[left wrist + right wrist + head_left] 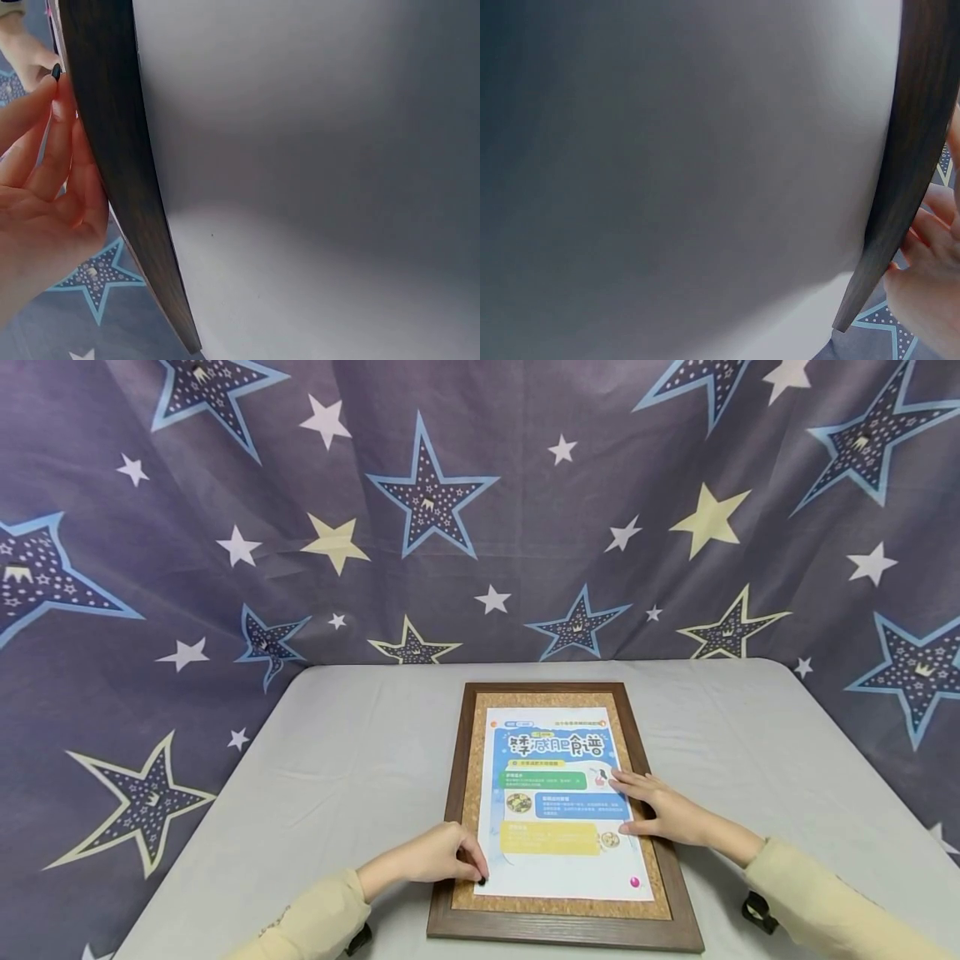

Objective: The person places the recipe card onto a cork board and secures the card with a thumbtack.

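Observation:
A printed poster (562,873) lies on a cork board (551,700) with a dark brown wooden frame (566,929). At the poster's lower left corner, my left hand (438,853) pinches a small black pushpin (56,71) between thumb and fingertip. My right hand (671,807) rests on the poster's right edge with fingers extended, its palm over the frame's right side. In the right wrist view the right hand (930,262) is partly hidden behind the frame. A pink pushpin (635,882) sits at the lower right corner, and orange pushpins (493,724) mark the top corners.
The board lies on a table with a pale grey cover (337,760). Behind it hangs a dark curtain (525,527) printed with stars. A black band (760,912) is on the right wrist below the sleeve (817,893).

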The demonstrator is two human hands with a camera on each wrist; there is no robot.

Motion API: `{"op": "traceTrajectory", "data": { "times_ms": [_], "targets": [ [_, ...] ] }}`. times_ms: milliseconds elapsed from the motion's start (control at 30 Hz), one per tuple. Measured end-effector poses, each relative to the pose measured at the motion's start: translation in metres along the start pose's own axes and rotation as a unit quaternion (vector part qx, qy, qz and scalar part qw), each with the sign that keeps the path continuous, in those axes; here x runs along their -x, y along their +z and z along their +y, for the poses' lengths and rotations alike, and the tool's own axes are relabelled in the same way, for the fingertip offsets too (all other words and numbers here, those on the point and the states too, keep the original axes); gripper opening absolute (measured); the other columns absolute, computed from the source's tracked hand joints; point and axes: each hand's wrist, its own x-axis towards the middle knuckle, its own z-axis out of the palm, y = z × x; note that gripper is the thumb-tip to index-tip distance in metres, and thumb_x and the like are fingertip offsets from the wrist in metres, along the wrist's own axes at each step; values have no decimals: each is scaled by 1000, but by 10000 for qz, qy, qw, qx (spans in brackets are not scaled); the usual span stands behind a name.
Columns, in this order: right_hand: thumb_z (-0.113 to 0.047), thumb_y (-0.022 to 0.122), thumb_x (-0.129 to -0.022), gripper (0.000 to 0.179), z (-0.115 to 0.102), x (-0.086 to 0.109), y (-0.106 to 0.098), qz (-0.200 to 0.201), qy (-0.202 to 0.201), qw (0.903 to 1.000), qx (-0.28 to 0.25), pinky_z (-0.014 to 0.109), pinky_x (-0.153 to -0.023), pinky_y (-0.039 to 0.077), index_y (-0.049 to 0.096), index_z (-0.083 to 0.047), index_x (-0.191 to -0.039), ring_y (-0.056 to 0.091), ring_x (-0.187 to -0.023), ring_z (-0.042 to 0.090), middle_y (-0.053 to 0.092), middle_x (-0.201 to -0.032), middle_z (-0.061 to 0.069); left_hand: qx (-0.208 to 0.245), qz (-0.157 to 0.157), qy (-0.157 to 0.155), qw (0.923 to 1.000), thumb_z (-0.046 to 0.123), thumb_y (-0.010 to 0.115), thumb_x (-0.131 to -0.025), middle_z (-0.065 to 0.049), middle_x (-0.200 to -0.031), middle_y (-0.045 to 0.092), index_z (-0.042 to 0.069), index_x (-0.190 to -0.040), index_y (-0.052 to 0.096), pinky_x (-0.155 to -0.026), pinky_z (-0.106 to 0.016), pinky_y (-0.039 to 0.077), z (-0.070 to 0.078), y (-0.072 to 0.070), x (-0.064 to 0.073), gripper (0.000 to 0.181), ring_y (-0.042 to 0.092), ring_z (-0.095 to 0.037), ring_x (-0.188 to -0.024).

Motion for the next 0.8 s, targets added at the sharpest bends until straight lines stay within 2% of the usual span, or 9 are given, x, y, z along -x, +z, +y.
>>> {"op": "traceTrajectory", "data": {
  "times_ms": [400,800],
  "targets": [
    [-35,62,-80,67,-1,0,0,18,-54,10000,-32,58,-96,18,41,8,-127,27,-122,44,32,-134,27,9,37,-80,10000,0,66,-75,6,-68,65,8,-73,69,-54,-15,45,1,3,-2,9,52,4,-57],
    [-36,61,-80,68,2,0,1,-2,-43,10000,-48,58,-97,16,40,8,-128,26,-123,43,31,-135,27,-164,93,-84,9998,1,66,-74,7,-66,63,9,-71,69,-53,-14,44,0,3,-5,9,51,4,-55]
  ]
}}
